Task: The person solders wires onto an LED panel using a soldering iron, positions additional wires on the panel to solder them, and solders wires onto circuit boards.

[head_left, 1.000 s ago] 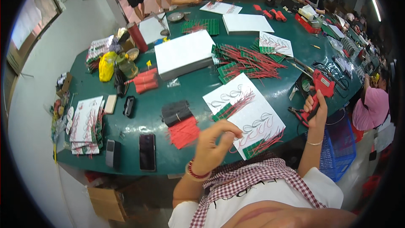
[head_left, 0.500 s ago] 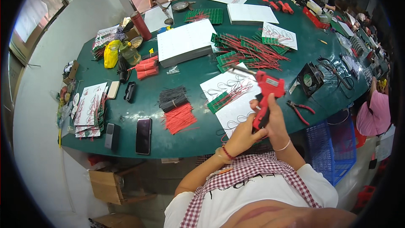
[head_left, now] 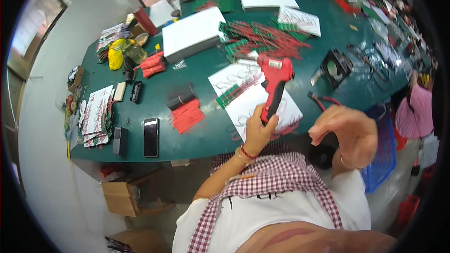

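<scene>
My left hand [head_left: 257, 131] grips a red and black soldering gun [head_left: 276, 72] low on its handle. The gun points up and to the left, over white sheets [head_left: 288, 107] on the table. My right hand [head_left: 349, 133] is raised to the right, apart from the gun, with loosely curved fingers and nothing seen in it. A green circuit board [head_left: 228, 95] with red wires lies on the sheets, left of the gun. Red-handled pliers [head_left: 323, 99] lie just beyond my right hand, which partly hides them.
On the green table [head_left: 220, 136] lie a red wire bundle [head_left: 187, 115], a phone [head_left: 151, 137] and a wired-board pile [head_left: 267, 40]. A white paper stack [head_left: 194, 35] stands behind. A black fan [head_left: 336, 69] is at the right; a blue crate [head_left: 382, 159] sits below the edge.
My right hand has let go of the soldering gun and moved right, toward me. My left hand now holds the gun alone, further left and more upright. The view has shifted.
</scene>
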Tool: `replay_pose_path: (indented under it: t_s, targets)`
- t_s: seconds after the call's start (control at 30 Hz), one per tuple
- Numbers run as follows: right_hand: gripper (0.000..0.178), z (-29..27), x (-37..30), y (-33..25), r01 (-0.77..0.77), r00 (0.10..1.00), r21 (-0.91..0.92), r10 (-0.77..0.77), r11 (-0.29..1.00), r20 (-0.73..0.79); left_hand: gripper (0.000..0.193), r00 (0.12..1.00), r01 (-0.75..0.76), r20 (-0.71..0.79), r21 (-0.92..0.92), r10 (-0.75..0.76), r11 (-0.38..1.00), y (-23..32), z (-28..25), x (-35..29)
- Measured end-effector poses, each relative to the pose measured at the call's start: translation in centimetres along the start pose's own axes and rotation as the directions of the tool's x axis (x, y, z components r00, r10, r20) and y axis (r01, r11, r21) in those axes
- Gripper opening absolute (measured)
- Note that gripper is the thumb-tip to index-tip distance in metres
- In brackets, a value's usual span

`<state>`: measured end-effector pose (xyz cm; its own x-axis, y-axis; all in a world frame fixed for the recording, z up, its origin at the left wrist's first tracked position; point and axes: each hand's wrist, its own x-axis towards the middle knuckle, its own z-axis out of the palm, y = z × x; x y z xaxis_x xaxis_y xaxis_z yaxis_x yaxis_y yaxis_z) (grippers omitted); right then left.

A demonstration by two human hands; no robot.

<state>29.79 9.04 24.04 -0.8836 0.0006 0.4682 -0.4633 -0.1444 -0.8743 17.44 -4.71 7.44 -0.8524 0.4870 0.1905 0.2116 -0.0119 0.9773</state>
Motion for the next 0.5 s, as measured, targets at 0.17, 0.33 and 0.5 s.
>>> replay_pose_path:
  t_s: [0.17, 0.33, 0.5]
  targets:
    - [0.066, 6.8, 5.5, 0.5, 0.146, 0.902, 0.449, -0.305, 0.882, 0.306, 0.037, 1.000, 0.021, -0.016, -0.068, -0.022, 0.997, 0.6, 0.7, -1.4]
    - [0.051, 5.1, 4.4, -0.7, 0.325, 0.906, 0.478, -0.413, 0.816, 0.088, 0.035, 0.998, -0.013, -0.059, -0.031, 0.011, 0.999, 0.6, 0.0, -1.6]
    - [0.032, 3.3, -1.2, -2.2, 0.511, 0.848, 0.482, -0.510, 0.712, -0.146, 0.035, 0.982, 0.002, -0.190, -0.010, -0.003, 1.000, -0.3, -2.1, -3.1]
